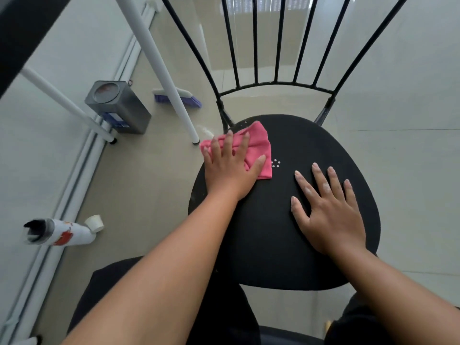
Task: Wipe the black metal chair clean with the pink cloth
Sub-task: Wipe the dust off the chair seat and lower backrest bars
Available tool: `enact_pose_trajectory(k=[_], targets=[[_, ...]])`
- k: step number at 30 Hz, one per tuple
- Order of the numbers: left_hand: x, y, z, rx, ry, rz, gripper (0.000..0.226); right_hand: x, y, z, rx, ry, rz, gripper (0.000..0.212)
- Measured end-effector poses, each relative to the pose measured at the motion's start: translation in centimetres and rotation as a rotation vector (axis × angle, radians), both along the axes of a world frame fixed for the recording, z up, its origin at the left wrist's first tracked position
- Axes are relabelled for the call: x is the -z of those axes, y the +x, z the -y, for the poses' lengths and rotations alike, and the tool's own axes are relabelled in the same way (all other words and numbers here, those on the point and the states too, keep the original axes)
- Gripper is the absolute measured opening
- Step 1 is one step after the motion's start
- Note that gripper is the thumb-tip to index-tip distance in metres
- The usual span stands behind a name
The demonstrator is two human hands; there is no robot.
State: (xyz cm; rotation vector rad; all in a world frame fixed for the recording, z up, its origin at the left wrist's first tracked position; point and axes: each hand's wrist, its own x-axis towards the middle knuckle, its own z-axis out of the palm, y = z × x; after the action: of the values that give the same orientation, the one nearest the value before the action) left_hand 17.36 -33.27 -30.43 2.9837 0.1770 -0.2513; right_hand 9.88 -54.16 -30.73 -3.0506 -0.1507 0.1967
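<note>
The left hand [230,165] lies flat and spread on the pink cloth [251,148], pressing it onto the rear left part of the seat [286,245] of the black metal chair [276,83]. Nothing is gripped; the palm and fingers only pin the cloth down. The cloth's left corner hangs past the seat rim, just beside the weld where the back frame meets the seat. The right hand [328,207] rests open, fingers splayed, flat on the right half of the seat, holding nothing and apparently steadying the chair.

Judging from this, several things could go wrong:

1. The overhanging corner may slide off the rim. With no real grip, a stroke to the left could push the cloth onto the floor [149,195].
2. The cloth could snag on the rough weld at the back post and bunch up, leaving streaks.
3. Pale specks sit along the rear rim and left edge of the seat. A flat-palm wipe may only smear them or push them onto the floor.
4. The 7 thin back bars [278,38] look untouched; a flat hand cannot wrap them, so they risk being skipped.
5. A hard push toward the back could tip or skid the chair on the smooth tiles if the right hand lifts.

A spray can [59,234] lies on the floor near the left, underfoot if the person shifts.
</note>
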Motion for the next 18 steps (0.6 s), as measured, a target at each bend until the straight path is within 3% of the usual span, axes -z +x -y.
enact_pose_trajectory(k=[6, 9, 13, 18], targets=[[-0.7, -15.2, -1.0, 0.0, 0.005, -0.062, 0.071, -0.4, 0.0, 0.0, -0.018, -0.005, -0.026, 0.061], [-0.6, -18.7, -1.3, 0.004, 0.002, -0.082, 0.074, -0.4, -0.2, 0.0, -0.021, -0.002, -0.025, 0.061], [-0.3, -15.8, -1.7, -0.065, 0.011, -0.035, 0.079, -0.2, -0.2, 0.0, -0.02, 0.001, -0.01, 0.06], [-0.2, -6.5, -2.0, -0.077, 0.02, -0.044, 0.075, 0.2, -0.1, 0.0, 0.0, 0.003, 0.01, 0.061]])
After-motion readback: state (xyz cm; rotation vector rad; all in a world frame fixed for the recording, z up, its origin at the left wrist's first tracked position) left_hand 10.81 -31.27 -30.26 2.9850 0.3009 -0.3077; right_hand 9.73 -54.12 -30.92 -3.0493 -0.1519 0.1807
